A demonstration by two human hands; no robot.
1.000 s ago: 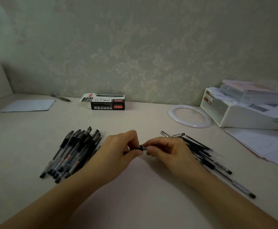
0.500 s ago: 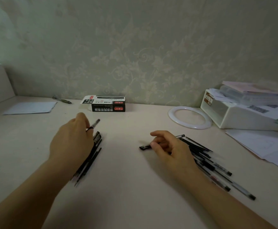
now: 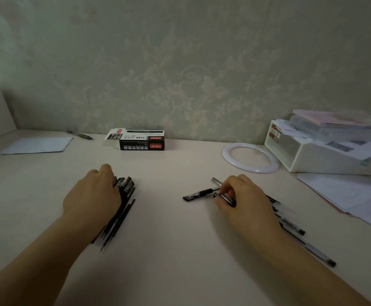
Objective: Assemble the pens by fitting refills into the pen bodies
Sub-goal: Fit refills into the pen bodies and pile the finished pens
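Observation:
My left hand [image 3: 92, 195] lies on top of the row of assembled black pens [image 3: 125, 191] at the left; its fingers reach down over the pen caps and hide whether they hold one. My right hand [image 3: 244, 195] is at the near end of the loose pile of pen bodies and refills [image 3: 290, 226] on the right, with thumb and fingers curled round a dark pen body [image 3: 225, 198]. A short black grip piece [image 3: 199, 193] lies on the table just left of those fingers. A silver-tipped piece [image 3: 216, 181] lies behind them.
A black pen box [image 3: 140, 141] stands by the wall, with a single pen [image 3: 79, 135] and a paper sheet [image 3: 36, 145] to its left. A white ring [image 3: 249, 157], a white storage box [image 3: 323, 155] and loose papers [image 3: 356, 195] fill the right side.
My hands parted from the middle. The left one carried a pen to the left row and came down onto it. The right one moved to the loose pile and took hold of a pen body.

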